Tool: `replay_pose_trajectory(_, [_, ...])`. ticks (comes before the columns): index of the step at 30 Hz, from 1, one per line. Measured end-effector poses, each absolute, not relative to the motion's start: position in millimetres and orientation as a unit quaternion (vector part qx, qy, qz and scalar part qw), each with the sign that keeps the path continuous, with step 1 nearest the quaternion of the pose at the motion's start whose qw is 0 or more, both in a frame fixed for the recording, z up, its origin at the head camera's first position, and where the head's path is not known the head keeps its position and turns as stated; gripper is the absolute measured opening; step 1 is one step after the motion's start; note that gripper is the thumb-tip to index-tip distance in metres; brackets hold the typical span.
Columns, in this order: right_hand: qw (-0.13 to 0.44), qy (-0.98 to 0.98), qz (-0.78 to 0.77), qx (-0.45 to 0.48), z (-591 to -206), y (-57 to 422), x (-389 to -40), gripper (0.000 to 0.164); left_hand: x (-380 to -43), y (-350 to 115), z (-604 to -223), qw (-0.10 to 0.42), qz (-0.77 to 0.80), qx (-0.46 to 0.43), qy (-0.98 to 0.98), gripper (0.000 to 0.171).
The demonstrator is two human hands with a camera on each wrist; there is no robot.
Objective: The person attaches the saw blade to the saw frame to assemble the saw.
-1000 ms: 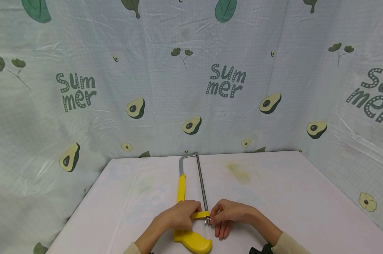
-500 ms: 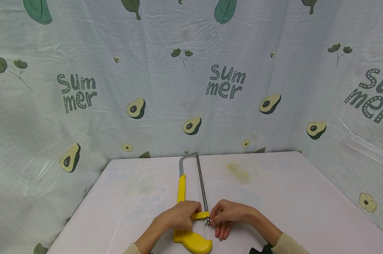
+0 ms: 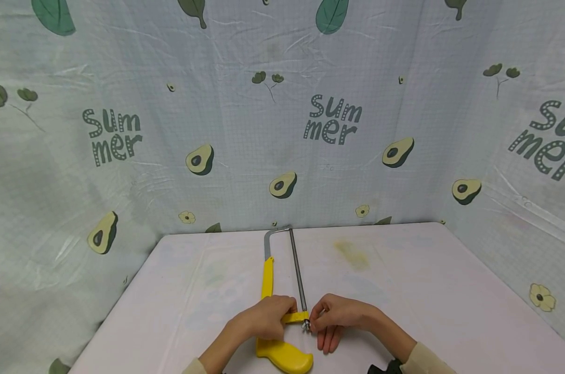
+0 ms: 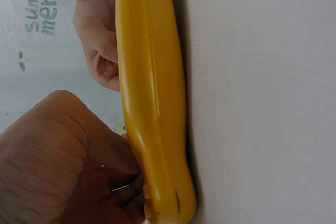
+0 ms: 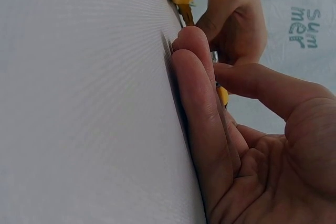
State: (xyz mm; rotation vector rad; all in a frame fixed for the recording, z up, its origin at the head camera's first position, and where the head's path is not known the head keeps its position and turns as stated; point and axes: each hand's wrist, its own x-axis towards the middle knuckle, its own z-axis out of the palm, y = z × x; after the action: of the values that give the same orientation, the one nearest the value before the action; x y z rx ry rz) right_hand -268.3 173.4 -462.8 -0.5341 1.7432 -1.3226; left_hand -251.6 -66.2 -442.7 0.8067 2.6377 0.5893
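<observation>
A hacksaw with a yellow handle (image 3: 284,356) and a grey front bow (image 3: 266,244) lies on the table, its front end pointing away. Its dark blade (image 3: 298,267) runs along the right side. My left hand (image 3: 269,316) grips the yellow frame just above the handle. At the blade's near end sits a small silver wing nut (image 3: 306,326). My right hand (image 3: 340,314) pinches it between thumb and index finger, while the other fingers (image 5: 197,93) rest low by the tabletop. In the left wrist view the handle (image 4: 152,77) hides part of both hands.
The white table (image 3: 432,291) carries a faint yellow stain (image 3: 352,254) toward the back. A pale curtain (image 3: 245,119) printed with avocados and lettering stands behind it and at both sides.
Almost nothing has changed: both hands and the hacksaw keep their places, with only a slight turn at the wing nut.
</observation>
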Motion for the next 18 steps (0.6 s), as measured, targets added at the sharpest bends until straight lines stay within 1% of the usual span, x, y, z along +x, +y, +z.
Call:
replay_pose_trajectory(3, [0.430,0.698,-0.531,-0.214,-463.0,173.4,-268.7,0.022,-255.5,-67.2,-446.5,0.159,0.209,0.286,0.922,0.042])
replay_pose_trajectory(9, [0.430,0.697,-0.532,-0.215,-462.4,173.3,-268.6,0.022,-273.0,-73.5,-472.4,0.154,0.212,0.307,0.915,0.044])
replay_pose_trajectory(11, [0.430,0.696,-0.533,-0.215,-462.0,173.2,-268.5,0.021,-274.8,-74.0,-475.9,0.151,0.207,0.312,0.915,0.045])
replay_pose_trajectory(18, [0.429,0.697,-0.533,-0.214,-461.8,173.0,-268.8,0.021,-256.3,-67.5,-447.8,0.151,0.202,0.289,0.923,0.042])
